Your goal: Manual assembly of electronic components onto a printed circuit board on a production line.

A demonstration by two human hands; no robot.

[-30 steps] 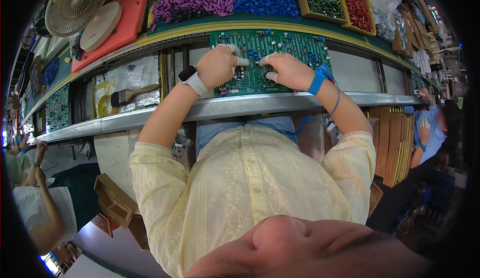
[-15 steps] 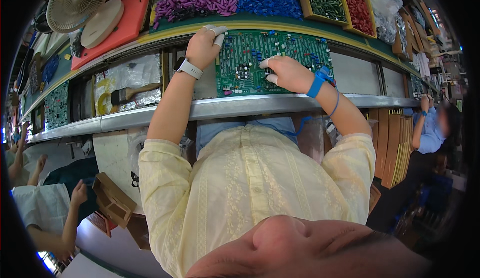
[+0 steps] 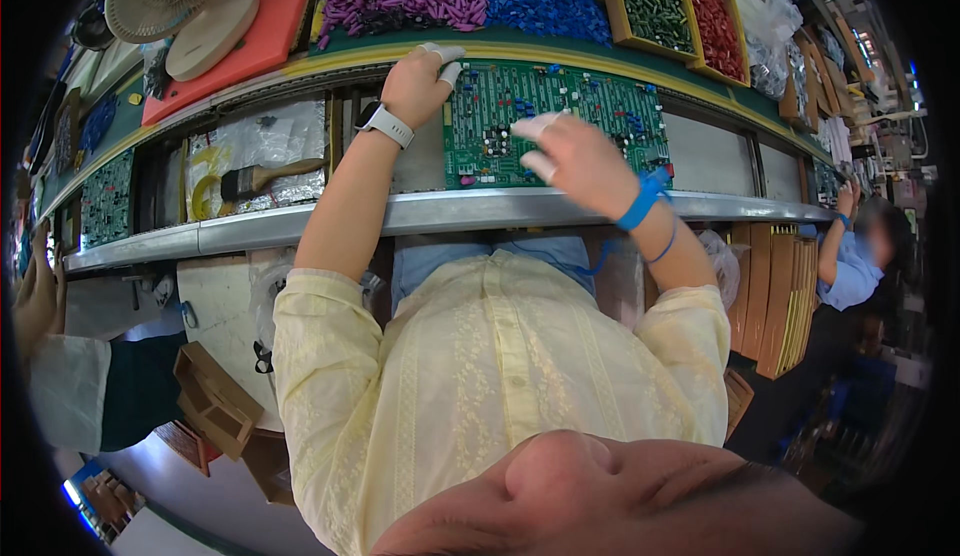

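Note:
A green circuit board [image 3: 480,111] filled with small components lies on the rail track in front of me. My left hand [image 3: 420,84], with white finger covers and a pale watch band at the wrist, grips the board's far left corner. Over the board's near middle is my right hand [image 3: 580,161], smeared by motion, its covered thumb and forefinger apart with nothing visible between them. A blue wrist strap [image 3: 645,201] with a cord circles my right wrist. The hand hides part of the board, beside a cluster of round capacitors [image 3: 496,142].
Beyond the track lie piles of purple parts [image 3: 400,1] and blue parts [image 3: 548,8]. Boxes of green parts [image 3: 650,4] and red parts [image 3: 716,36] stand right of them. A brush [image 3: 265,178] rests left of the board; a metal rail [image 3: 420,214] runs along the near side. Co-workers sit at both sides.
My right hand has drawn back toward me and slightly right, its fingers lifting off the components. My left hand stays at the board's corner. The left co-worker's arms have shifted.

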